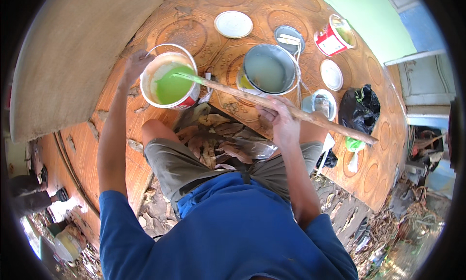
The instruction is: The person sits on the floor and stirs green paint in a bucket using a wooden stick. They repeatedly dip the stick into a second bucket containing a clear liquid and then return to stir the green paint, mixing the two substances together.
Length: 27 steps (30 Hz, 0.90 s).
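Observation:
A white bucket of bright green paint (pixel 172 88) stands at the left on the orange patterned sheet. My left hand (pixel 139 62) grips its rim at the far left side, close to the wire handle; the fingertips are partly hidden. My right hand (pixel 280 117) is closed around a long wooden stick (pixel 233 91). The stick slants across in front of me, its green-coated tip over the paint and reaching to its surface, its bare end out to the right. Beside the paint, a larger bucket (pixel 269 68) holds cloudy greyish liquid.
Farther off lie a white lid (pixel 233 24), a grey lid with a brush-like item (pixel 290 39), and another white lid (pixel 331 75). A red-and-white bucket (pixel 334 36) stands by the green wall. Right of my knee are a small tub (pixel 319 105) and a black plastic bag (pixel 360 107). A board (pixel 77 56) rises at left.

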Each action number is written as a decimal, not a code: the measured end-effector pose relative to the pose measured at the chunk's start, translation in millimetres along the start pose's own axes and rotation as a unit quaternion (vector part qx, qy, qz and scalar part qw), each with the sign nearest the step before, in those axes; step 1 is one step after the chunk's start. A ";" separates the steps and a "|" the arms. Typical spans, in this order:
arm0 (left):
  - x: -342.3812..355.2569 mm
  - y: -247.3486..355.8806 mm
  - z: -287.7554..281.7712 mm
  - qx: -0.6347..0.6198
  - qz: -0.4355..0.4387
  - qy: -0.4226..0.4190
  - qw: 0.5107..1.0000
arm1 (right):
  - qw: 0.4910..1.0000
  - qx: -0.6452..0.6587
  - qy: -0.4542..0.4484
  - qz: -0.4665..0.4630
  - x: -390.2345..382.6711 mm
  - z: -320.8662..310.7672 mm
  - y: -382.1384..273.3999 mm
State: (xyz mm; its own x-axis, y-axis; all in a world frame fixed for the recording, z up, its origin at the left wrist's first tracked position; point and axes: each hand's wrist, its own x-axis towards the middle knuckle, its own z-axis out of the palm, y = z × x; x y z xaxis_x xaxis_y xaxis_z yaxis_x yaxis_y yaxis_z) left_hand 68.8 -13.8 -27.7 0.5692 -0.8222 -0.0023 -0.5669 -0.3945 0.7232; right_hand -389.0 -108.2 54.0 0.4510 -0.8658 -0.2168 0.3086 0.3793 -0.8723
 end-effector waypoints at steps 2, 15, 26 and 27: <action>-0.3 10.2 -2.9 0.076 0.024 0.004 0.997 | 0.999 0.018 0.014 -0.025 -13.7 -24.1 -24.5; -69.9 127.6 -32.5 0.184 0.164 -0.123 0.961 | 0.965 -0.218 0.067 -0.132 65.6 -99.3 -91.0; -70.1 129.5 -24.8 0.194 0.111 -0.122 0.967 | 0.951 -0.281 0.114 -0.059 85.8 -175.0 -104.2; -67.3 120.9 -26.3 0.188 0.128 -0.121 0.966 | 0.939 -0.308 0.138 -0.060 71.5 -193.0 -99.7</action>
State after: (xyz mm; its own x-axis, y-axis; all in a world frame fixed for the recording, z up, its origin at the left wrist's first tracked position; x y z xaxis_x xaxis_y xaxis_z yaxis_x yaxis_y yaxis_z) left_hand -22.4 4.7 78.0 0.2519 -0.9664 -0.0502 -0.8732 -0.2494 0.4187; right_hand -549.2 -270.9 40.8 0.1827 -0.9744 -0.1313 -0.2380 0.0857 -0.9675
